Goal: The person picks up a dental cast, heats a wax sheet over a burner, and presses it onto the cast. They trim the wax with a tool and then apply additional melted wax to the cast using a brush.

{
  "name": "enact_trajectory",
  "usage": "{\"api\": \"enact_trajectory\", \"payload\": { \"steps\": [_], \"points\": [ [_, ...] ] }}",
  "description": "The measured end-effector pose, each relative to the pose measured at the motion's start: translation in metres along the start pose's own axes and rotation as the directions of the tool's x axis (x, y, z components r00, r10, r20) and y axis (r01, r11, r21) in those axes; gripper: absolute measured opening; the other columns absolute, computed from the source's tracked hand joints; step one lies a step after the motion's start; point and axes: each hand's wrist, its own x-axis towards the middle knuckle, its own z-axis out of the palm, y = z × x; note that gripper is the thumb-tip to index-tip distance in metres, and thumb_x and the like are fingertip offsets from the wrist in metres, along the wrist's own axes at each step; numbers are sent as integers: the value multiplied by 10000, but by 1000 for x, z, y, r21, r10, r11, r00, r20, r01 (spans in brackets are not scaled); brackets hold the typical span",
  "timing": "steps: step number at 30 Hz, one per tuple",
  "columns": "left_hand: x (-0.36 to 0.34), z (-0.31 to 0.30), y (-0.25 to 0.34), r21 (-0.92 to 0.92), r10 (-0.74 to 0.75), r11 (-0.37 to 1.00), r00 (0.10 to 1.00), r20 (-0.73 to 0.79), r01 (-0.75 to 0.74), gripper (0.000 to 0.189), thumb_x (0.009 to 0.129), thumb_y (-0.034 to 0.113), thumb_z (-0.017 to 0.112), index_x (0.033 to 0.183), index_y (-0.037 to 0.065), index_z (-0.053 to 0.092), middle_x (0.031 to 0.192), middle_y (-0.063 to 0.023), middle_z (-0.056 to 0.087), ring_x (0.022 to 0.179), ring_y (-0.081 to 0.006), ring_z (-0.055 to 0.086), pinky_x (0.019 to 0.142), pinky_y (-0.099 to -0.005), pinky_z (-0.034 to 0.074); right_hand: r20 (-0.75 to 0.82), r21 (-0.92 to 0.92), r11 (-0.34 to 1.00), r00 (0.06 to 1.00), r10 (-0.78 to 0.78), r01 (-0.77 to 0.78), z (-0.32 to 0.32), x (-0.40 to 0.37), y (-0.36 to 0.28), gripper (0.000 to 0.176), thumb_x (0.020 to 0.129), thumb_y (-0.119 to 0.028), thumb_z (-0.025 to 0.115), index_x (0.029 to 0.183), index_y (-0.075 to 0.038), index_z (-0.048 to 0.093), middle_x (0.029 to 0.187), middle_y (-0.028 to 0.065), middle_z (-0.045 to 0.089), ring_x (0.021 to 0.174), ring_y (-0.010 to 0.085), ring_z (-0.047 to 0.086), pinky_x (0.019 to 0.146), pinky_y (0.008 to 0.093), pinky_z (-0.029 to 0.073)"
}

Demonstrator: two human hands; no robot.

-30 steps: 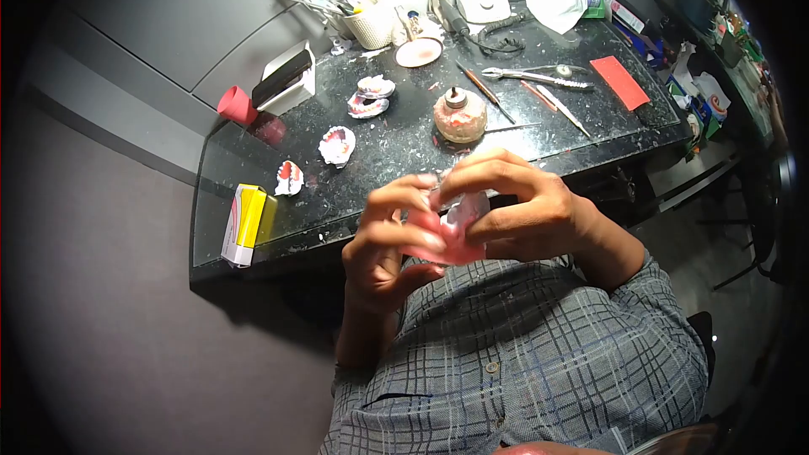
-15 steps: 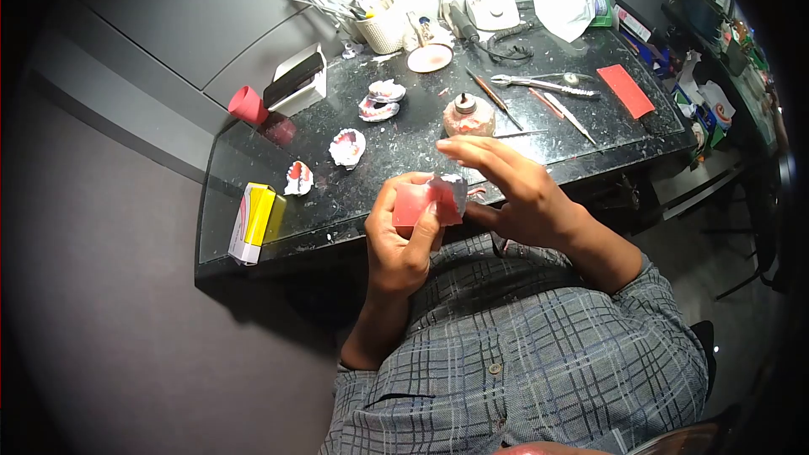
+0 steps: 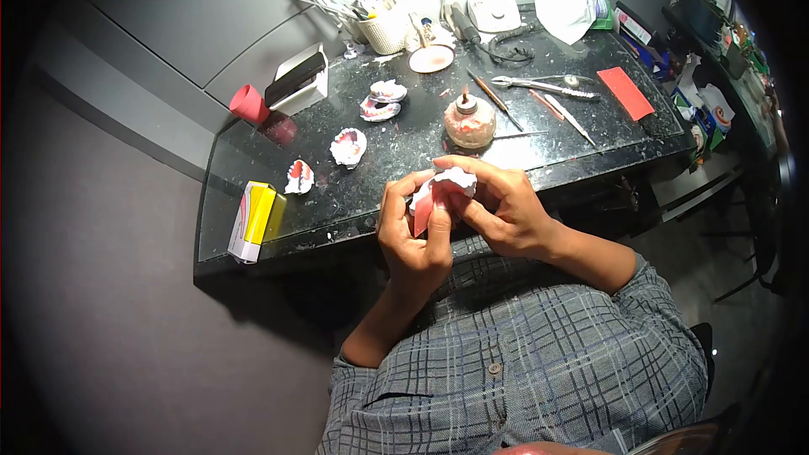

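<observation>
Both hands are at a white plaster dental cast with a red wax sheet folded over it, held above my lap at the bench's front edge. My left hand grips the cast from the left, its thumb pressing on the wax. On the other side, my right hand has its fingers behind the cast and its thumb against the wax. Just beyond them stands a glass spirit lamp with a small flame at its wick. The cast's underside is hidden by my fingers.
Several dental casts stand at left on the black bench, near a yellow-and-white box. Carving tools, pliers and another wax sheet lie at right. A pink cup and a tool basket sit farther back.
My right hand has come down from beside the lamp and closed on the cast and wax. The wax, flatter before, is now bent over the cast, which is turned to show more white plaster.
</observation>
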Motion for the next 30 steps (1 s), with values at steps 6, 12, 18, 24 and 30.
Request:
{"api": "enact_trajectory", "payload": {
  "steps": [6, 12, 18, 24, 30],
  "points": [
    [4, 7, -3, -38, 41, 998, 999, -25, -42, 345, 899, -8, 612, 1240, -56, 586, 1094, -146, 626, 956, -183, 643, 827, -304, 545, -70, -1, 999, 997, -39, 39, 3, 2, 8, 470, 911, -36, 641, 1360, 62, 544, 723, 84, 686, 633, 87, 643, 591, 278, 511],
    [10, 2, -21, -618, -299, 747, 954, 18, 245, 308, 961, 10, 579, 1264, -44, 569, 986, -101, 691, 766, -135, 639, 637, -273, 519, 78, -182, 983, 996, 45, -30, -31, 13, -15, 521, 910, -92, 730, 1379, 39, 545, 1160, 200, 717, 1011, 235, 730, 855, 330, 591],
    [11, -3, -43, -649, -338, 720, 941, -20, 245, 317, 980, 12, 581, 1288, -57, 557, 1027, -99, 691, 857, -151, 664, 710, -274, 539, -175, -640, 744, 979, 106, -195, -103, 24, -21, 367, 890, -247, 770, 1109, 36, 690, 1060, 229, 731, 959, 326, 734, 807, 393, 586],
    [18, 1, -44, -676, -354, 699, 934, -45, 232, 343, 1039, 46, 507, 1363, -64, 491, 1111, -137, 652, 926, -223, 690, 798, -377, 618, -312, -889, 202, 867, 387, -410, -163, 20, 0, 161, 835, -94, 766, 830, 23, 655, 892, 195, 731, 853, 358, 724, 737, 458, 536],
    [19, -4, -30, -573, -324, 779, 946, -20, 255, 382, 1013, -6, 525, 1387, -52, 460, 1141, -156, 640, 935, -243, 702, 722, -372, 649, -359, -831, 300, 863, 355, -469, -182, 15, 11, 76, 827, 10, 710, 828, 22, 636, 814, 205, 698, 837, 384, 691, 726, 445, 507]
  ]
}}
